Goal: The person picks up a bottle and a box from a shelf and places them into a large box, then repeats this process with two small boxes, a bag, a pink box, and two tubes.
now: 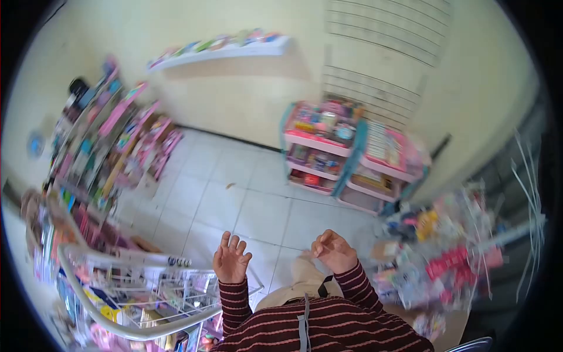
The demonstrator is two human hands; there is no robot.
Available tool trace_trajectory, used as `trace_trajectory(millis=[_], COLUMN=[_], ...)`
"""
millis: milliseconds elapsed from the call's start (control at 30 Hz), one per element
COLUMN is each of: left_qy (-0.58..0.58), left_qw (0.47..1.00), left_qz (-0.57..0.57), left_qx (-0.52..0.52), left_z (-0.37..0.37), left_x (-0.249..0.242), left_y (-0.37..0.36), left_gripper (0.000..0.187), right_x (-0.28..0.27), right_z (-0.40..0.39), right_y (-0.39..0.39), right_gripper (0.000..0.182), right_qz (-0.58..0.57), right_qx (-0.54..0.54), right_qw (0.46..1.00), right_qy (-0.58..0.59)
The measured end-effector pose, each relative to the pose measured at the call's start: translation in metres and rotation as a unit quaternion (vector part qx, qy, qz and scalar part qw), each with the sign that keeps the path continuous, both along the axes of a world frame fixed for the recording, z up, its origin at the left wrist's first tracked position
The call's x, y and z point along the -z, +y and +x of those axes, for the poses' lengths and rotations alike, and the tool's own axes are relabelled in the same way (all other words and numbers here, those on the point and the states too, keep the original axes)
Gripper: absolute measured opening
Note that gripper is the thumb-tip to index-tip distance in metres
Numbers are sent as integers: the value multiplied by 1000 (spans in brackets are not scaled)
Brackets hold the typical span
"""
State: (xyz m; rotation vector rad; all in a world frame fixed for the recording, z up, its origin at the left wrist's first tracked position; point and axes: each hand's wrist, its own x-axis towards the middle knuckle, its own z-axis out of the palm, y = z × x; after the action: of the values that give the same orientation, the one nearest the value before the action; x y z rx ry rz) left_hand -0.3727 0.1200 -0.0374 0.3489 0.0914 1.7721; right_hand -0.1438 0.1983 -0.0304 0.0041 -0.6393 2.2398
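My left hand [233, 258] is raised palm-up in front of my body, its fingers spread and a little bent, with nothing in it. Nearest to it is the white wire rack [146, 334] with a curved rail, just to its left. My right hand [335, 252] is held up at about the same height, fingers loosely curled but apart, and no object shows in it. Both hands are in the air above the tiled floor and touch nothing.
Pink and teal shelf carts [319, 144] with small goods stand against the far wall. Stepped shelves [99, 135] full of goods line the left. A white wall shelf [223, 56] hangs above. Plastic-wrapped items [434, 270] crowd the right, near white strips [531, 205].
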Motion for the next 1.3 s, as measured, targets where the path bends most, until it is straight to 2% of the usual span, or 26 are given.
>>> trace_trajectory(millis=[133,267,400,600,800,967,1033,1200,1300], left_qy=[-49,-85,-98,-65,-101,-141,-145,-103,-63], left_qw=[993,985,978,959,923,903,904,914,931], left_qz=[-13,-16,-8,-28,-60,-79,-76,-71,-55], left_qx=[-109,-150,-185,-273,-366,-397,-395,-387,-356], left_z=[-34,-79,-131,-212,-283,-366,-415,-542,-613], left_x=[13,23,13,-2,30,65,66,34,18], left_y=[5,44,102,157,177,199,212,261,294], left_gripper=[34,32,31,30,29,27,27,26,26], right_x=[11,24,27,19,22,48,55,27,15], right_z=[-67,-131,-195,-315,-439,-533,-574,-677,-726], right_y=[60,120,185,289,345,365,376,414,440], right_gripper=[29,27,24,22,19,20,23,19,19], right_qz=[-36,-65,-83,-76,-35,-52,-100,-60,-55], right_qx=[-97,-149,-200,-261,-323,-351,-383,-361,-306], right_qw=[995,987,976,962,944,931,915,927,947], right_qy=[-4,-12,-13,-30,-61,-82,-78,-78,-82])
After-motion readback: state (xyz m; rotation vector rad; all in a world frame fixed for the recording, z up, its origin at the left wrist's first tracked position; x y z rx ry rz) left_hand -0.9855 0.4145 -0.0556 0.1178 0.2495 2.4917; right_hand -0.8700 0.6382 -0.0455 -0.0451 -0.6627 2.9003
